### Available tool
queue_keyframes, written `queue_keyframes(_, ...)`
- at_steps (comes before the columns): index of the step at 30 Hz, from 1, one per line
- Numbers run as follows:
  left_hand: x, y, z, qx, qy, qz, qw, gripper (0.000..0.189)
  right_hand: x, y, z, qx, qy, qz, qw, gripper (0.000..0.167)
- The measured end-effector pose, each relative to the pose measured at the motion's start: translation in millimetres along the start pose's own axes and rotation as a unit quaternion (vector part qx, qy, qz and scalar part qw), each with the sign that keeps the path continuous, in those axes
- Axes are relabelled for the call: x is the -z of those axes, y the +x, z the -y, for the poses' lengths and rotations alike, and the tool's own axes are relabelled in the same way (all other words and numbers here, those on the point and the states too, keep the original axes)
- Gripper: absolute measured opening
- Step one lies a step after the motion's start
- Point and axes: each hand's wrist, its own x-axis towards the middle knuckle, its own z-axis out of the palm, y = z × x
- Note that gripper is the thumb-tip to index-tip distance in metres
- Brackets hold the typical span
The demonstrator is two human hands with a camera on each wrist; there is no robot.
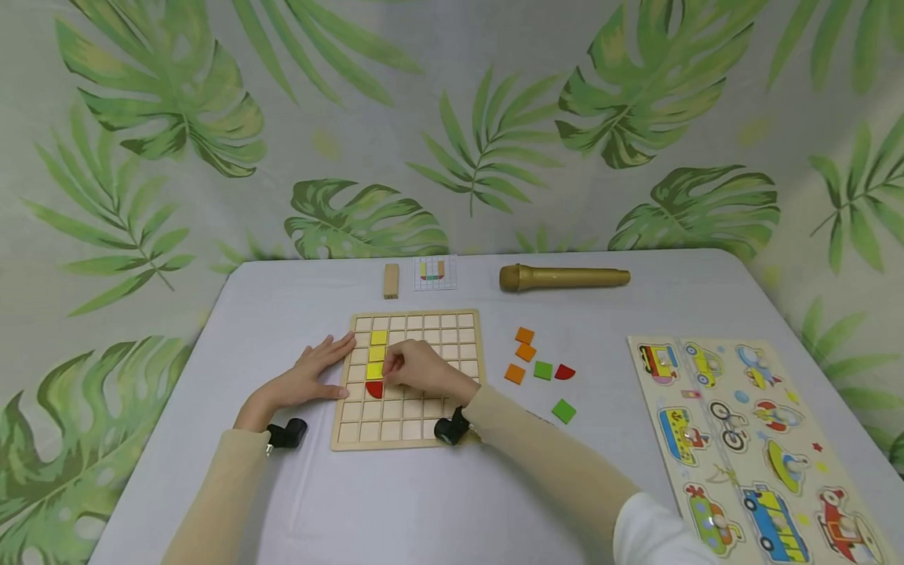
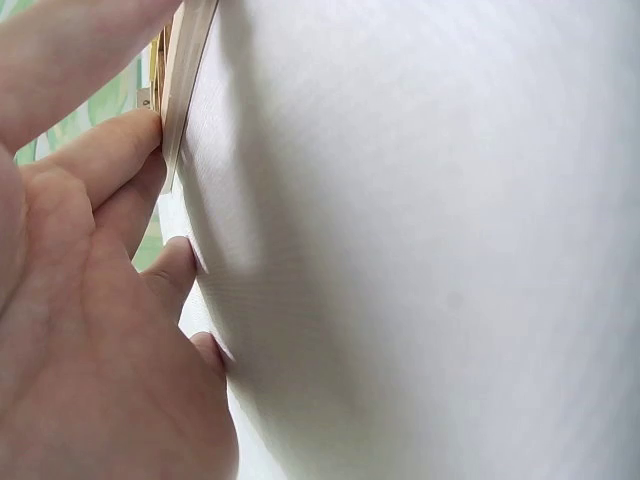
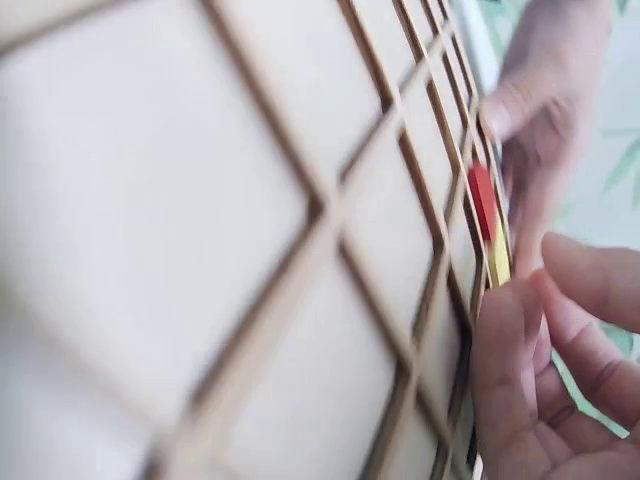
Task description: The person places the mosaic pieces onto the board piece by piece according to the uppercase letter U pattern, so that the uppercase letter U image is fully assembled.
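A wooden grid board lies on the table. Three yellow square tiles stand in one column of its cells, with a red quarter-round tile just below them. My left hand spreads along the board's left edge, its thumb and a fingertip at the frame; in the left wrist view its fingers lie straight against the side. Over the board, my right hand has bent fingers, with the tips right at the lowest yellow tile. I cannot tell whether those fingers pinch a tile.
Right of the board lie loose orange tiles, green tiles and another red quarter-round. Behind it are a wooden block, a pattern card and a gold microphone. A vehicle peg puzzle occupies the right side.
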Motion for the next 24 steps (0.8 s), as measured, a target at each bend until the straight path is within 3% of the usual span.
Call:
queue_keyframes(8,0.3,0.8,0.6,0.003,0.005,0.0,1.0,0.089,39.4,-20.7,-23.2,-0.007,0.085,0.004,0.9963,0.003)
queue_keyframes(19,0.1,1.0,2.8,-0.007,0.005,0.004,1.0,0.088,98.9,-62.8,-65.3,-0.021,0.137,-0.001,0.9904,0.01)
queue_keyframes(24,-0.1,0.6,2.9,-0.007,0.007,0.001,1.0,0.088,125.4,-84.7,-81.4,-0.049,0.125,-0.017,0.9908,0.017)
